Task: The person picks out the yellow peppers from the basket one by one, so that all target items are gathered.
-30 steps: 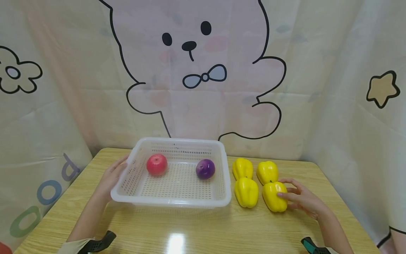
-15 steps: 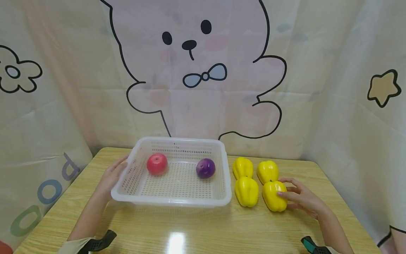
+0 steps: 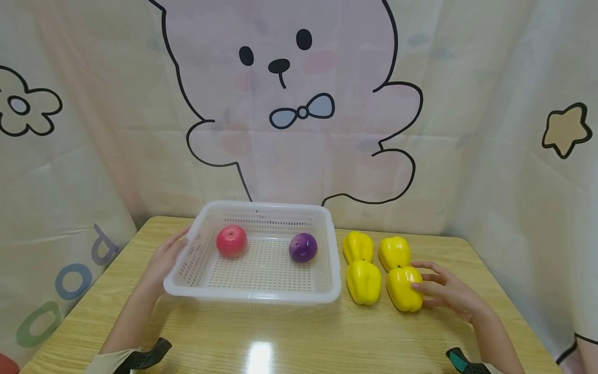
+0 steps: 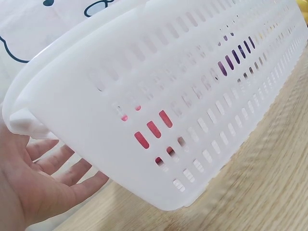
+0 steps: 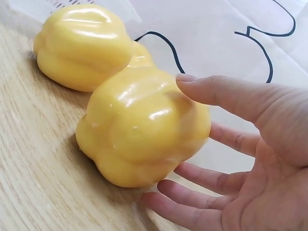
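A white perforated plastic basket (image 3: 252, 297) stands on the table in the head view, with a red apple-like fruit (image 3: 231, 241) and a round purple fruit or vegetable (image 3: 303, 248) inside. My left hand (image 3: 163, 262) is at the basket's left end, fingers loosely extended along its outer wall under the rim; the left wrist view shows this hand (image 4: 45, 185) from the palm side. To the right lies a yellow bell pepper (image 3: 404, 289), the front right one of several. Beside it my right hand (image 3: 450, 293) has its fingers spread, thumb close to the pepper's upper side; contact is hard to tell.
More yellow bell peppers lie close by: one behind (image 3: 394, 252), one at front left (image 3: 363, 282), one at back left (image 3: 358, 246). The wooden table (image 3: 299, 337) ends at a printed cloth backdrop (image 3: 289, 156).
My right thumb has shifted slightly right, toward the pepper's edge. The left hand, the basket and the peppers stay in place.
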`<state>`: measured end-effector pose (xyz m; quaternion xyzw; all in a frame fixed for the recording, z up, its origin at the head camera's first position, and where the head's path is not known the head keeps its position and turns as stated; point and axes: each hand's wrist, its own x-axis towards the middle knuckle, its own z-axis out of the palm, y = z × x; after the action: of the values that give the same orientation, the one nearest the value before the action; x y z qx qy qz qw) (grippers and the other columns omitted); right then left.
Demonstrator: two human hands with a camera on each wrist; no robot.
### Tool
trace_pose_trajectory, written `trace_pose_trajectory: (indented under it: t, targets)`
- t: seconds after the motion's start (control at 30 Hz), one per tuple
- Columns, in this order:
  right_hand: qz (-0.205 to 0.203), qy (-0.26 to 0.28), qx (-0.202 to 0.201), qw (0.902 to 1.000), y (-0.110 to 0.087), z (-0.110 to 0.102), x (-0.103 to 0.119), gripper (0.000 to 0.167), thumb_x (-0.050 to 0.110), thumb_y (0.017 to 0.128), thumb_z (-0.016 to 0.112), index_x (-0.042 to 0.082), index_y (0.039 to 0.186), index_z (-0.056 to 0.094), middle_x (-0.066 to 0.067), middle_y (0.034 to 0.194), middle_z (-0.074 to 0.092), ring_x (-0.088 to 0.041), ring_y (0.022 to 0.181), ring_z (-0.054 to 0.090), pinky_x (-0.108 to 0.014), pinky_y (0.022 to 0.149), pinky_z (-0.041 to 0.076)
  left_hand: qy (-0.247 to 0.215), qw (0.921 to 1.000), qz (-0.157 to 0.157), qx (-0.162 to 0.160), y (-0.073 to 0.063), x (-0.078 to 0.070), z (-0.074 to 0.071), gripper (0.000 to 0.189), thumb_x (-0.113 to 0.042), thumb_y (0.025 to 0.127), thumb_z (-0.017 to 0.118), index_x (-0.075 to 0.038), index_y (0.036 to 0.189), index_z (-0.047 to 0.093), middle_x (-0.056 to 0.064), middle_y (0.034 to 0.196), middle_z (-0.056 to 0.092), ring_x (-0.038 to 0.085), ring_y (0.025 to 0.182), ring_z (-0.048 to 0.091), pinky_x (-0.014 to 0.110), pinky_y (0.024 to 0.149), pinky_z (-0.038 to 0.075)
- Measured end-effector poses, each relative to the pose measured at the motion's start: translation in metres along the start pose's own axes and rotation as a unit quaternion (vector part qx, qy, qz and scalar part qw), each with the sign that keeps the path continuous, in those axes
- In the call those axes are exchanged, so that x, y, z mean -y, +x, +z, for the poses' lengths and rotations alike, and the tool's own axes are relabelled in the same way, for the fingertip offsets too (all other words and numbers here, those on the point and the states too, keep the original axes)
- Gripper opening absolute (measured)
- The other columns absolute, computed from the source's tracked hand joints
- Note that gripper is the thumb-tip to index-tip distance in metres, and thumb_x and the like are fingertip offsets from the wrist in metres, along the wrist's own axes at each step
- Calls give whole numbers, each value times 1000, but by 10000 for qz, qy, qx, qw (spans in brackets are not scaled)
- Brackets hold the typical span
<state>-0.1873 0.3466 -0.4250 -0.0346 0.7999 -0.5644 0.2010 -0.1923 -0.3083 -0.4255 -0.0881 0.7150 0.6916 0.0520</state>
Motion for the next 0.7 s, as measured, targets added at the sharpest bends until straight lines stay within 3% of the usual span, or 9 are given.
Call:
trace_pose_trajectory:
  t: [0.27,0.7]
  targets:
    - [50,-211,-142,9997,-1,-1,2,70,21,104,69,-3,159,31,-44,158,23,-43,132,55,-53,96,59,64,10000,-10,-45,0,0,-1,63,-42,114,42,-23,170,21,-21,117,61,0,101,66,25,86,57]
    - [8,-311,-101,9995,-4,-9,1,71,23,107,63,-8,159,26,-43,159,27,-36,126,62,-54,97,58,8,9999,153,-51,1,2,-1,63,-39,115,42,-20,170,21,-22,112,63,1,100,67,26,86,58]
